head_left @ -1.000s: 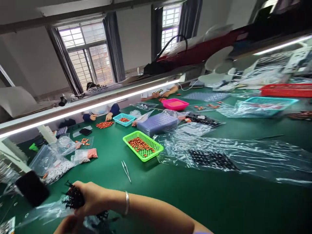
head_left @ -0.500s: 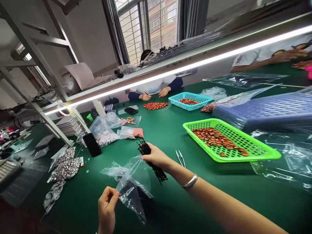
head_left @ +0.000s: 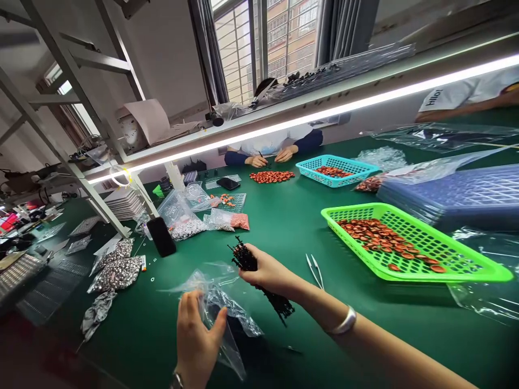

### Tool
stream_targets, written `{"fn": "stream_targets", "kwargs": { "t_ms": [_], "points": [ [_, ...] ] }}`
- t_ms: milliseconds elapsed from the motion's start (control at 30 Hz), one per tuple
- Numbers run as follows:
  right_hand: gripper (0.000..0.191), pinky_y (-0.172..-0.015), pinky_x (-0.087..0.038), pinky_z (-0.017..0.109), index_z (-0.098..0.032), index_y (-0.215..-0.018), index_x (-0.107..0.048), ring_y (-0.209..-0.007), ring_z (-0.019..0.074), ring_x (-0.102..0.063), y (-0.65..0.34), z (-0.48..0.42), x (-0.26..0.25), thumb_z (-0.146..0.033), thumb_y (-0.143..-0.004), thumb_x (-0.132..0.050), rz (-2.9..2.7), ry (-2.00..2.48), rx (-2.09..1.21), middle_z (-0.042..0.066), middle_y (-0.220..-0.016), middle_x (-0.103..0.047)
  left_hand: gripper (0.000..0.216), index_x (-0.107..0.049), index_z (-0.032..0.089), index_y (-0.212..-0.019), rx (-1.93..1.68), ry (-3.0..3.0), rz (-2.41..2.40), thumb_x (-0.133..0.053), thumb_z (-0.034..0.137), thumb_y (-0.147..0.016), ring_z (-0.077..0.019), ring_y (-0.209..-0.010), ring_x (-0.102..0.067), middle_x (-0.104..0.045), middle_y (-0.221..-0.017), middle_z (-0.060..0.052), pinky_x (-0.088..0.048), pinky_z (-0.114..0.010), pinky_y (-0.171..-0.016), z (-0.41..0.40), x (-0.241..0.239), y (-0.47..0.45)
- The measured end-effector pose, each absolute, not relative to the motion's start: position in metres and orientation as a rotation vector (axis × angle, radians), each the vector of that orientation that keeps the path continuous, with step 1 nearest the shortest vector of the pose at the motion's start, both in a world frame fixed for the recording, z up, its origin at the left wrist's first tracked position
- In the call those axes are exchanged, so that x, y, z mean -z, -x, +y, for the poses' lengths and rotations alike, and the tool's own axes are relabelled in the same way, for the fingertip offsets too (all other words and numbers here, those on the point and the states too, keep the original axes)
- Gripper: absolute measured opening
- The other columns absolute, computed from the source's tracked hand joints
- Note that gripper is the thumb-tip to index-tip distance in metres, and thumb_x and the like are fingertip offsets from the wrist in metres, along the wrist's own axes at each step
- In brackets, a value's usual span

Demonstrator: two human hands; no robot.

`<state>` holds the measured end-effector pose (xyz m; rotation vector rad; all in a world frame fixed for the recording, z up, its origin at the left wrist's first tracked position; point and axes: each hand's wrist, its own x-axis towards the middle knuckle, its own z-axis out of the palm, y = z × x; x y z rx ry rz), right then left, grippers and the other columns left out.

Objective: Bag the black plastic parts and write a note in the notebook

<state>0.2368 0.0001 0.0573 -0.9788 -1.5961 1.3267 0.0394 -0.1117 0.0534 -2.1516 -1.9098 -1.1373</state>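
Note:
My right hand (head_left: 270,270) is closed round a bundle of thin black knobbly strips (head_left: 279,307), whose ends stick out on both sides of the fist. What exactly the strips are, I cannot make out. Below and to the left, my left hand (head_left: 198,335) has its thumb spread away from its fingers, at the edge of a clear plastic bag (head_left: 233,305). That bag lies crumpled on the green table, with something dark under or inside it. To the right of my right hand lie white tweezers (head_left: 315,270).
A green basket (head_left: 478,267) and a blue basket (head_left: 344,178) hold glossy orange-brown pieces. More pieces (head_left: 271,176) lie before a co-worker's hands (head_left: 286,154). At left are a phone (head_left: 161,236), bags of beads (head_left: 117,273) and a shelf post. Clear trays (head_left: 466,189) stand at right.
My left hand has let go of its pinch on the bag, spreading its thumb and fingers and shifting right. The bag has sunk lower, while my right hand still grips the black strips. The view has swung slightly.

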Motion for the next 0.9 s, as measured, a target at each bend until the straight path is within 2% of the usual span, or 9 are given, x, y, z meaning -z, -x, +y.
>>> {"fn": "stream_targets", "kwargs": {
  "t_ms": [67, 167, 267, 367, 433, 533, 733, 800, 900],
  "points": [
    [0.032, -0.047, -0.039, 0.022, -0.021, -0.090, -0.046, -0.053, 0.0124, -0.050, -0.236, -0.007, -0.068, -0.023, -0.061, -0.061, -1.628, 0.944, -1.278, -0.005, -0.068, -0.054, 0.015, -0.054, 0.019, -0.090, 1.133, 2.137, -1.866, -0.052, 0.034, -0.088, -0.0186, -0.077, -0.058, -0.059, -0.082, -0.003, -0.048, -0.032, -0.070, -0.106, -0.061, -0.044],
    [0.037, -0.055, -0.039, 0.023, -0.020, -0.097, -0.049, -0.063, 0.0146, -0.052, -0.232, -0.015, -0.087, -0.021, -0.064, -0.064, -1.732, 0.879, -1.136, -0.003, -0.073, -0.057, 0.018, -0.055, 0.019, -0.082, 1.142, 2.142, -1.810, -0.046, 0.030, -0.092, -0.0164, -0.070, -0.057, -0.059, -0.076, -0.002, -0.046, -0.029, -0.066, -0.099, -0.071, -0.050],
    [0.035, -0.054, -0.036, 0.023, -0.020, -0.097, -0.051, -0.060, 0.0129, -0.046, -0.225, -0.016, -0.105, -0.018, -0.065, -0.065, -1.814, 0.863, -1.068, -0.006, -0.067, -0.054, 0.019, -0.056, 0.019, -0.080, 1.145, 2.195, -1.779, -0.044, 0.028, -0.092, -0.0155, -0.072, -0.057, -0.060, -0.078, -0.002, -0.045, -0.027, -0.066, -0.097, -0.077, -0.054],
    [0.032, -0.052, -0.035, 0.022, -0.020, -0.090, -0.051, -0.056, 0.0110, -0.045, -0.221, -0.002, -0.111, -0.011, -0.062, -0.064, -1.695, 0.961, -1.154, -0.008, -0.062, -0.051, 0.021, -0.058, 0.019, -0.084, 1.184, 2.211, -1.690, -0.040, 0.022, -0.094, -0.0155, -0.077, -0.058, -0.062, -0.082, -0.004, -0.046, -0.026, -0.069, -0.100, -0.075, -0.052],
    [0.033, -0.046, -0.036, 0.021, -0.019, -0.090, -0.049, -0.049, 0.0105, -0.046, -0.221, 0.012, -0.108, -0.009, -0.063, -0.063, -1.608, 1.032, -1.247, -0.009, -0.058, -0.049, 0.021, -0.058, 0.018, -0.085, 1.212, 2.174, -1.641, -0.039, 0.019, -0.093, -0.0157, -0.077, -0.059, -0.062, -0.081, -0.004, -0.046, -0.026, -0.069, -0.102, -0.067, -0.046],
    [0.032, -0.036, -0.035, 0.020, -0.020, -0.086, -0.045, -0.038, 0.0104, -0.045, -0.221, 0.029, -0.095, -0.006, -0.063, -0.062, -1.521, 1.109, -1.366, -0.011, -0.049, -0.047, 0.022, -0.056, 0.018, -0.080, 1.243, 2.130, -1.664, -0.039, 0.017, -0.093, -0.0138, -0.066, -0.056, -0.059, -0.072, -0.002, -0.045, -0.024, -0.061, -0.106, -0.051, -0.037],
    [0.035, -0.032, -0.035, 0.017, -0.021, -0.079, -0.042, -0.035, 0.0092, -0.046, -0.208, 0.040, -0.066, 0.003, -0.064, -0.063, -1.329, 1.220, -1.384, -0.013, -0.047, -0.044, 0.020, -0.056, 0.017, -0.079, 1.327, 2.066, -1.629, -0.040, 0.014, -0.091, -0.0123, -0.064, -0.057, -0.058, -0.070, -0.002, -0.046, -0.022, -0.060, -0.115, -0.027, -0.030],
    [0.032, -0.033, -0.036, 0.016, -0.019, -0.081, -0.045, -0.036, 0.0084, -0.047, -0.206, 0.046, -0.060, 0.003, -0.068, -0.064, -1.293, 1.261, -1.373, -0.012, -0.050, -0.045, 0.020, -0.056, 0.018, -0.080, 1.340, 2.072, -1.623, -0.040, 0.014, -0.091, -0.0122, -0.064, -0.057, -0.058, -0.070, -0.001, -0.046, -0.021, -0.060, -0.118, -0.024, -0.028],
    [0.017, -0.035, -0.036, 0.014, -0.015, -0.086, -0.052, -0.039, 0.0053, -0.045, -0.215, 0.058, -0.052, -0.004, -0.080, -0.064, -1.233, 1.360, -1.309, -0.010, -0.058, -0.049, 0.021, -0.055, 0.019, -0.078, 1.387, 2.004, -1.671, -0.040, 0.017, -0.091, -0.0120, -0.062, -0.057, -0.058, -0.069, -0.001, -0.046, -0.021, -0.060, -0.126, -0.023, -0.018]
  ]
}}
